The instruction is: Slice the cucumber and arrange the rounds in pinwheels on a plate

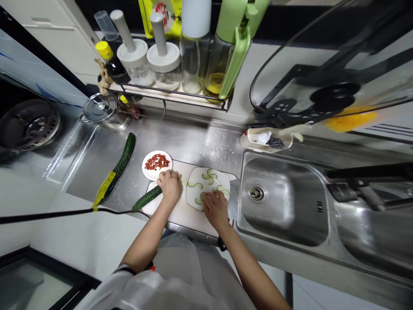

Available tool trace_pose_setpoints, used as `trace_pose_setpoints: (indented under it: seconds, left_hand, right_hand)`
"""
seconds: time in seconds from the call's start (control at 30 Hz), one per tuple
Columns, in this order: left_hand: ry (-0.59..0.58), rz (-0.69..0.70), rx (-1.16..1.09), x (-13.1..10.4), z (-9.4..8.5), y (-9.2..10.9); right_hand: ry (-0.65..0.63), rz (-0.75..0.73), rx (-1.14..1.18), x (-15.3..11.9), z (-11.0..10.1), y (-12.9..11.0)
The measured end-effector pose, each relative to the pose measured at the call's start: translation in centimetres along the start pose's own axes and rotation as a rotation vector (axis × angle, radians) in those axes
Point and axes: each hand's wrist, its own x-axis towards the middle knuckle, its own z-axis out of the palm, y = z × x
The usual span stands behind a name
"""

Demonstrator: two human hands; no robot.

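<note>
My left hand (171,187) is closed over a dark green cucumber (147,199) on the cutting board (178,214). One stretch of the cucumber sticks out to the left, and a bit of green shows past the fingertips. To the right, a white plate (191,173) lies on the board, with thin cucumber slices (209,175) arranged in small curved clusters. My right hand (215,209) reaches over the plate's near side, its bent fingers pinched down at a cucumber slice (199,199); the fingers partly hide it.
A small white dish (146,171) of chopped red pieces sits behind my left hand. Farther left lies a whole cucumber (124,157) with a yellow label. A lidded pot (106,113) stands at the back, below a seasoning rack (180,97). Right of the board is a steel sink (290,224).
</note>
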Motion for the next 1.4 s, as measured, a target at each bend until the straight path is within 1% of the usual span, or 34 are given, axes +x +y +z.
trace_pose_setpoints:
  seconds: [0.07,0.13,0.27,0.33,0.47,0.6,0.7,0.83,0.9,1.03,1.13,1.2,1.27,1.4]
  left_hand:
    - [-0.028,0.032,-0.036,-0.2,-0.2,-0.1]
    - [-0.032,0.061,-0.088,-0.5,-0.5,-0.3]
    - [-0.053,0.124,-0.262,-1.4,-1.1,-0.8]
    - [-0.105,0.204,-0.399,-2.0,-1.3,-1.0]
    - [-0.256,0.347,-0.65,-3.2,-1.3,-0.9]
    - [-0.358,0.371,-0.723,-4.1,-1.0,-0.5]
    - [-0.43,0.33,-0.781,-4.4,-0.6,-0.5]
    - [-0.56,0.229,-0.91,-4.6,-0.3,-0.8]
    - [-0.622,0.157,-0.968,-4.6,-0.2,-0.9]
    - [-0.697,0.011,-1.062,-4.5,0.3,-1.0]
    - [-0.846,-0.131,-1.115,-4.3,0.9,-1.0]
    - [-0.914,-0.219,-1.141,-4.1,1.2,-1.0]
    - [-0.912,-0.258,-1.162,-3.8,1.5,-0.9]
    - [-0.811,-0.249,-1.221,-3.0,1.7,-0.5]
  right_hand:
    - [0.0,0.007,0.022,0.0,-0.1,-0.1]
    - [0.009,0.017,0.053,0.0,-0.2,-0.1]
    - [0.046,0.031,0.165,0.2,-0.2,-0.3]
    - [0.055,0.032,0.234,0.2,-0.1,-0.5]
    - [0.058,0.054,0.344,0.3,0.0,-1.1]
    - [0.013,0.09,0.436,0.1,-0.4,-1.8]
    - [0.016,0.126,0.465,-0.1,-0.8,-2.2]
    - [0.024,0.113,0.452,-0.3,-1.3,-2.2]
    - [0.042,0.096,0.437,-0.2,-1.5,-2.1]
    - [0.09,0.04,0.409,-0.2,-1.8,-2.1]
    - [0.074,0.0,0.393,-0.1,-1.9,-2.2]
    - [0.057,-0.015,0.387,0.0,-1.8,-2.1]
    - [0.052,-0.009,0.384,0.1,-1.7,-2.0]
    - [0.038,0.067,0.391,0.4,-1.1,-1.8]
